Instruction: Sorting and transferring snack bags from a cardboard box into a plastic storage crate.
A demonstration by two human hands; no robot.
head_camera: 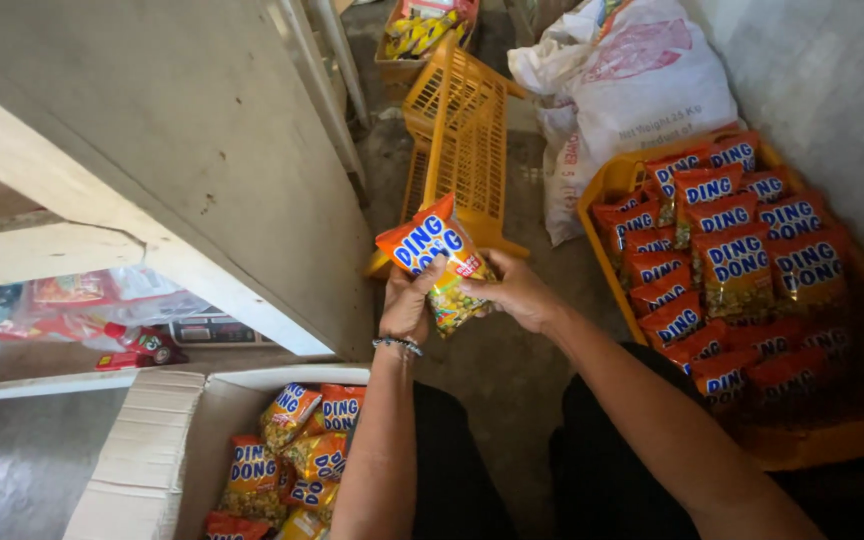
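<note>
Both of my hands hold a small stack of orange snack packets (pixel 436 256) with blue lettering and a clear window of mixed nuts, raised above the floor. My left hand (pixel 405 305) grips the stack from the lower left, a beaded bracelet on its wrist. My right hand (pixel 514 291) clasps it from the right. Below left, an open cardboard box (pixel 147 455) contains several loose packets of the same kind (pixel 297 450). At the right, an orange plastic tray (pixel 607 182) carries several packets standing in neat rows (pixel 727 260).
An empty orange slatted crate (pixel 462 130) leans on edge ahead of my hands. A large white sack (pixel 632 80) lies behind the tray. A white wooden panel (pixel 182 150) rises at left, with wrapped goods (pixel 102 310) beneath it. My dark-clad knees are at the bottom.
</note>
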